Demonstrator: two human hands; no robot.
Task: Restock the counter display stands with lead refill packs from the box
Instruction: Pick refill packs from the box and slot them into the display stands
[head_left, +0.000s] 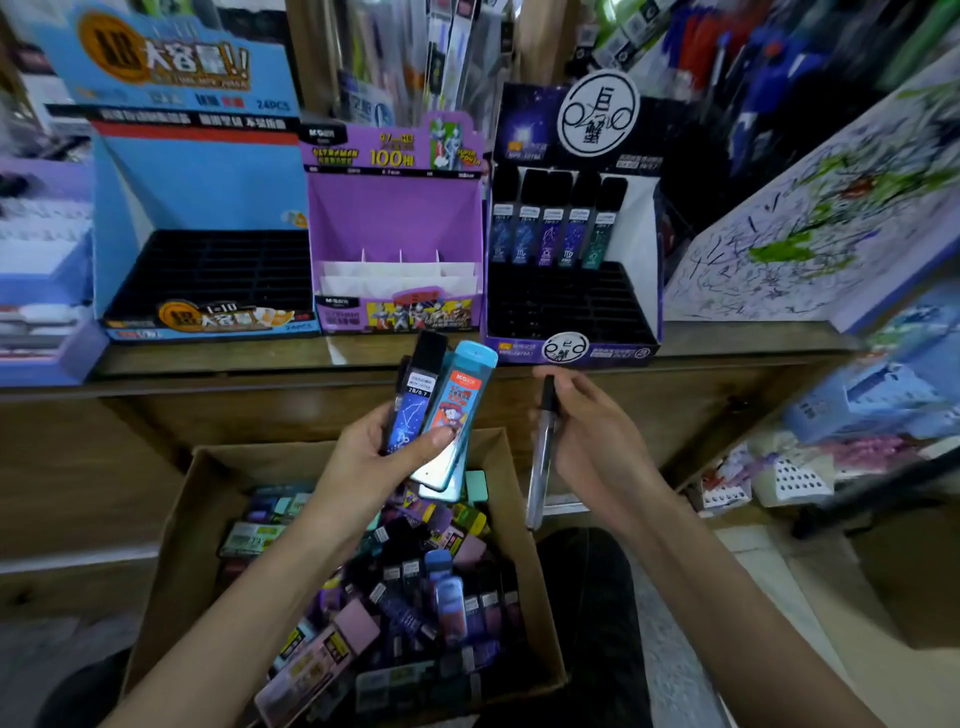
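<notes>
My left hand grips a fan of lead refill packs above the cardboard box: a dark blue constellation pack and a teal pack in front. My right hand holds a clear pen with a black cap, pointing down. The box is full of mixed refill packs. On the counter stand a blue display stand with bare black slots, a purple stand with white dividers, and a dark starry stand holding several constellation packs in its back row.
A wooden counter edge runs in front of the stands. A scribbled white board leans at the right. Purple boxes sit far left. Shelves of stationery crowd the right. My dark-clad knee sits beside the box.
</notes>
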